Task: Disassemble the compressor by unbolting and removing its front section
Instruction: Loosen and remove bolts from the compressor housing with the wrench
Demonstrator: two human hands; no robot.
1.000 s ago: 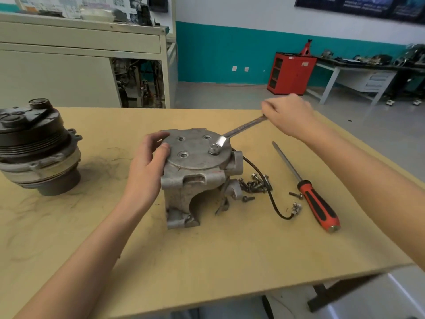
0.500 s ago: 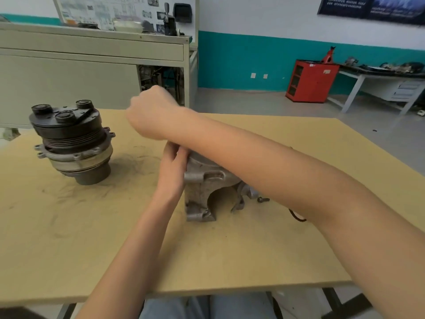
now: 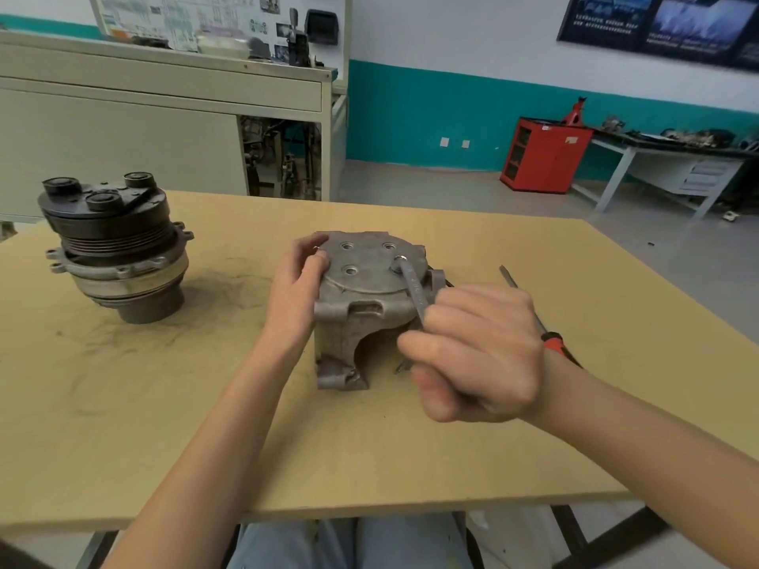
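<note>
Your right hand (image 3: 480,351) is closed in a fist round the shaft of a flat metal wrench (image 3: 414,289), with the fingers curled over it. The wrench runs up and away from your fist. Its ring end sits over a bolt (image 3: 399,259) on the right side of the round end plate (image 3: 367,277). Three other holes in that plate show as open recesses.

Your left hand (image 3: 297,287) grips the plate's left edge, fingers curled over the rim. The compressor (image 3: 341,342), a grey cast-metal body, stands upright in the middle of the tan wooden table (image 3: 369,445), between your two hands.

Just behind your right wrist lies a screwdriver (image 3: 552,340). Its red and black handle is partly hidden by the wrist, and its steel shaft points away from you.

Well to the left on the table stands a dark pulley unit (image 3: 115,248) with ribbed grooves and a silver flanged base, apart from the compressor. Beyond the table are a pale grey workbench (image 3: 164,117), a wall with a teal band, and a red cabinet (image 3: 544,156) on the floor.
</note>
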